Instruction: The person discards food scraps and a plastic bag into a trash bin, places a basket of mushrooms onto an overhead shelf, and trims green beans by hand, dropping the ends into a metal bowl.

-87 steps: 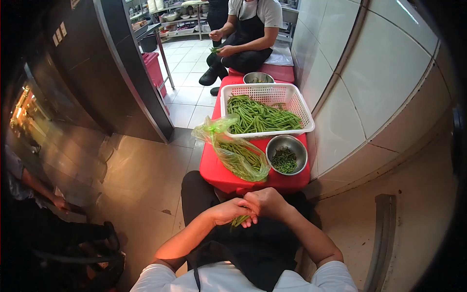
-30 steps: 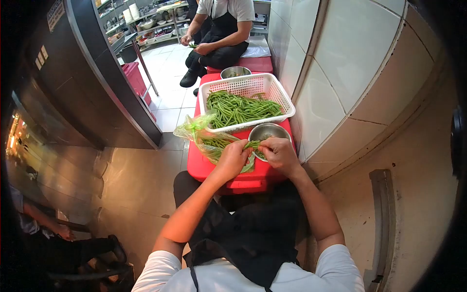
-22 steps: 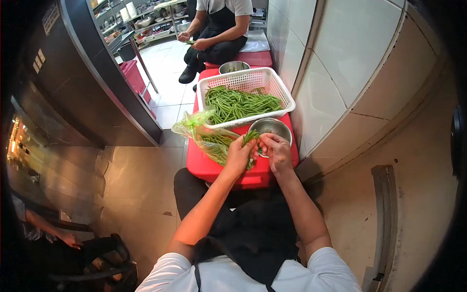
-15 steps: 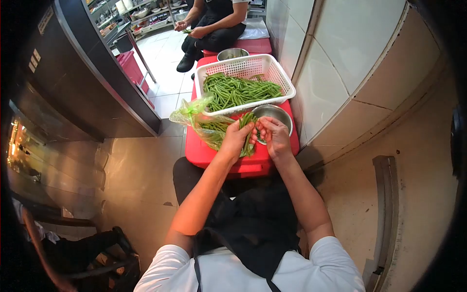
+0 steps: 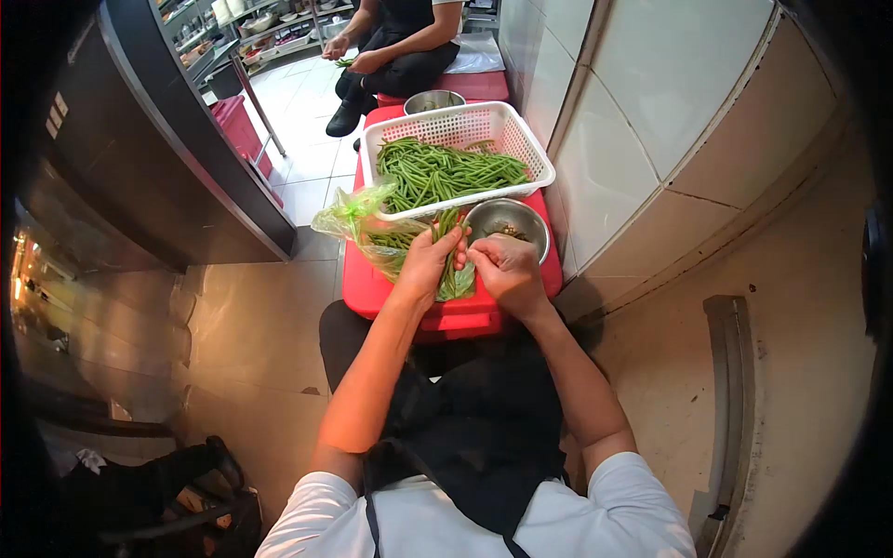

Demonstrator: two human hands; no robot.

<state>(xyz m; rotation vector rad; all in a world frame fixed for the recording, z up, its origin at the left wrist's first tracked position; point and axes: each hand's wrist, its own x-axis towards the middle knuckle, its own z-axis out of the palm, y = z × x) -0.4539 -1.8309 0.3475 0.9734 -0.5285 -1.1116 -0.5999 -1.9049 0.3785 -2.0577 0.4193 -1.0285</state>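
Observation:
My left hand is closed around a small bunch of green beans, their ends poking out above and below the fingers. Beside it on the right, my right hand is closed with fingers curled together; whatever they pinch is hidden. Just beyond the right hand stands a steel bowl with small trimmings at the bottom. A clear greenish plastic bag with more beans lies behind and left of my left hand. Past these, a white perforated basket holds a heap of green beans.
Everything stands on a red box before my knees. Farther off are another steel bowl and a seated person handling beans. A tiled wall rises at right, a dark panel at left.
My right hand has turned and moved slightly down, away from the bunch, its fingers curling in. The left hand keeps the beans. The whole view has shifted a little.

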